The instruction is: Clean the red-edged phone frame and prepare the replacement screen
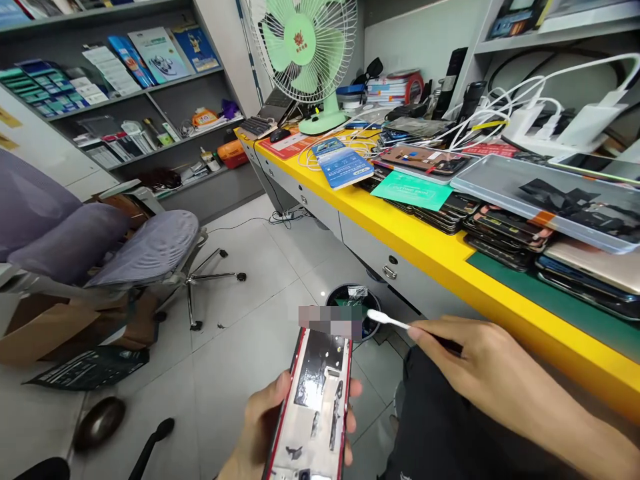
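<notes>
A red-edged phone frame point(313, 413), its inside facing up with black film and dark residue on it, lies in my left hand point(265, 420). My left fingers wrap round both long edges. Part of its top end is hidden by a blurred patch. Between the thumb and fingers of my right hand point(470, 360) is a thin white swab point(387, 319). Its broad white tip points left, just right of the frame's top end and apart from it.
A yellow-edged desk point(425, 250) runs along the right, with stacked phones point(440, 210), a clear plastic tray point(560, 200), a green fan point(300, 50) and white cables. Below is a bin point(373, 293). At the left is an office chair point(145, 247).
</notes>
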Tool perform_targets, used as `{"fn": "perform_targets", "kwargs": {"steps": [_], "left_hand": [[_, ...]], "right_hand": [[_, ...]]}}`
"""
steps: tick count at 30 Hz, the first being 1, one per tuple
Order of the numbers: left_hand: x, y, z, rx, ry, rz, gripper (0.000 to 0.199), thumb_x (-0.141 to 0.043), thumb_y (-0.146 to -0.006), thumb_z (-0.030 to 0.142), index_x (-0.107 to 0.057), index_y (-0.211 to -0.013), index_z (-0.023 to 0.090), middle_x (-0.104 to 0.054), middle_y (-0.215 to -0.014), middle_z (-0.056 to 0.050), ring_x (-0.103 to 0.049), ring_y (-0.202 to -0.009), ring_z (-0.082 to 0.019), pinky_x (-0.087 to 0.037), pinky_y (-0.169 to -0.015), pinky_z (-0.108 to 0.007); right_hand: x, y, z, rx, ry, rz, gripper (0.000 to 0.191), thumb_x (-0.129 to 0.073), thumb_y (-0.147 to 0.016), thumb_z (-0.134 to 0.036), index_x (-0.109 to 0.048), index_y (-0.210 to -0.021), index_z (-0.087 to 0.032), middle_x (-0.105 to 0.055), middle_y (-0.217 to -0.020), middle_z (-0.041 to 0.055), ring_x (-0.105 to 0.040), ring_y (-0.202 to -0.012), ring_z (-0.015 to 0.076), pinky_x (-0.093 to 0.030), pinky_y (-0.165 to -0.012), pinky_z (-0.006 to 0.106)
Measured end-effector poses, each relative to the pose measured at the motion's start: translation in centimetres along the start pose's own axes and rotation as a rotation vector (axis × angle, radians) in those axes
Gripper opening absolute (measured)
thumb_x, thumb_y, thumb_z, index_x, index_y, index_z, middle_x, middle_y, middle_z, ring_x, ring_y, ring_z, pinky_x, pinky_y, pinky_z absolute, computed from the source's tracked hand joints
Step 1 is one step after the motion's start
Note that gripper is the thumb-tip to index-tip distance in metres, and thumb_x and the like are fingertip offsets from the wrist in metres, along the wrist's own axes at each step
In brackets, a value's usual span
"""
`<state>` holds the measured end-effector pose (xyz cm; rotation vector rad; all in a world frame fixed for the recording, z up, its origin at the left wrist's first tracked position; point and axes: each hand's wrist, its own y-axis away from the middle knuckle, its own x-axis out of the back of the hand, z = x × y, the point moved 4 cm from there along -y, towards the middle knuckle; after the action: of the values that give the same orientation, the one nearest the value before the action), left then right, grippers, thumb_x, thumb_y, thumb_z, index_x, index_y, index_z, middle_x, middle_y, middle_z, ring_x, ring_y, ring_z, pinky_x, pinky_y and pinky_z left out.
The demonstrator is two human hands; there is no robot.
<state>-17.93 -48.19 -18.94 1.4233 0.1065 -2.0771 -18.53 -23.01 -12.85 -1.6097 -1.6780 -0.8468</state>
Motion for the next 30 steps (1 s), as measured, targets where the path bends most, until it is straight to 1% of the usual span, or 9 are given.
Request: {"fn": "perform_targets", "kwargs": {"steps": [2, 4, 8, 10, 13, 16, 22, 26, 30], "left_hand": [[-0.2, 0.1, -0.2, 0.047, -0.012, 0.004, 0.086, -0.065, -0.083, 0.070, -0.066, -0.132, -0.001, -0.077, -0.104, -0.022, -0.076, -0.085, -0.029, -0.057, -0.073, -0.033], [-0.3, 0.3, -0.2, 0.054, -0.015, 0.022, 0.086, -0.067, -0.082, 0.070, -0.066, -0.133, 0.001, -0.078, -0.104, -0.021, -0.076, -0.086, -0.029, -0.057, -0.075, -0.034], [-0.4, 0.5, 0.4, -0.014, -0.008, 0.077, 0.081, -0.071, -0.081, 0.067, -0.067, -0.133, 0.005, -0.078, -0.107, -0.019, -0.076, -0.088, -0.027, -0.058, -0.078, -0.033], [-0.8, 0.4, 0.5, -0.014, -0.014, 0.077, 0.079, -0.071, -0.081, 0.067, -0.069, -0.131, 0.005, -0.077, -0.108, -0.020, -0.076, -0.086, -0.026, -0.058, -0.078, -0.032], [-1.7, 0.2, 0.7, -0.035, -0.034, 0.090, 0.069, -0.073, -0.083, 0.061, -0.071, -0.130, 0.010, -0.076, -0.118, -0.019, -0.075, -0.091, -0.028, -0.060, -0.081, -0.036], [-2.1, 0.1, 1.0, -0.099, -0.040, 0.123, 0.063, -0.078, -0.082, 0.055, -0.073, -0.129, 0.014, -0.072, -0.130, -0.017, -0.073, -0.099, -0.030, -0.061, -0.083, -0.039], [-1.6, 0.1, 1.0, -0.045, 0.031, 0.099, 0.071, -0.073, -0.086, 0.056, -0.067, -0.136, 0.007, -0.077, -0.116, -0.019, -0.076, -0.096, -0.028, -0.061, -0.087, -0.035], [-1.6, -0.3, 1.0, -0.081, 0.016, 0.109, 0.063, -0.070, -0.089, 0.053, -0.069, -0.134, 0.010, -0.075, -0.125, -0.019, -0.075, -0.099, -0.030, -0.061, -0.089, -0.040], [-1.7, -1.0, 1.0, -0.132, -0.014, 0.084, 0.058, -0.072, -0.089, 0.050, -0.071, -0.131, 0.009, -0.072, -0.132, -0.018, -0.074, -0.103, -0.030, -0.062, -0.089, -0.040]], "right_hand": [[0.2, -0.1, -1.3, 0.074, -0.096, -0.002, 0.038, -0.046, -0.106, -0.041, -0.076, -0.088, -0.025, -0.075, -0.076, 0.0017, -0.069, -0.064, 0.0204, -0.051, -0.057, 0.029], [0.2, -0.2, -2.2, 0.133, -0.085, 0.013, 0.038, -0.047, -0.106, -0.036, -0.075, -0.084, -0.025, -0.075, -0.075, 0.0022, -0.068, -0.063, 0.0198, -0.052, -0.060, 0.029], [0.2, 0.5, -1.0, 0.063, 0.045, 0.089, 0.028, -0.056, -0.101, -0.035, -0.080, -0.088, -0.027, -0.076, -0.074, 0.0027, -0.070, -0.058, 0.0208, -0.053, -0.056, 0.030], [0.6, 0.8, -0.7, 0.043, 0.014, 0.112, 0.027, -0.055, -0.101, -0.036, -0.081, -0.095, -0.028, -0.076, -0.075, 0.0031, -0.070, -0.057, 0.0207, -0.053, -0.054, 0.030], [0.9, 0.7, -1.9, 0.099, -0.091, 0.119, 0.030, -0.052, -0.104, -0.036, -0.080, -0.099, -0.027, -0.077, -0.077, 0.0038, -0.069, -0.059, 0.0202, -0.054, -0.055, 0.029], [0.4, 0.7, -2.2, 0.115, -0.070, 0.090, 0.031, -0.053, -0.103, -0.035, -0.080, -0.090, -0.028, -0.076, -0.075, 0.0033, -0.070, -0.058, 0.0204, -0.054, -0.056, 0.030], [0.1, 1.0, -1.1, 0.008, -0.117, 0.041, 0.033, -0.051, -0.104, -0.038, -0.079, -0.089, -0.028, -0.076, -0.077, 0.0022, -0.072, -0.063, 0.0218, -0.053, -0.055, 0.030], [0.1, 0.4, -2.4, 0.048, -0.174, 0.056, 0.036, -0.047, -0.106, -0.036, -0.078, -0.090, -0.025, -0.074, -0.073, 0.0026, -0.066, -0.060, 0.0204, -0.051, -0.055, 0.030], [-0.2, 1.0, -2.4, 0.079, -0.187, -0.054, 0.040, -0.048, -0.105, -0.036, -0.074, -0.076, -0.025, -0.071, -0.066, 0.0019, -0.061, -0.052, 0.0184, -0.048, -0.049, 0.030]]}}
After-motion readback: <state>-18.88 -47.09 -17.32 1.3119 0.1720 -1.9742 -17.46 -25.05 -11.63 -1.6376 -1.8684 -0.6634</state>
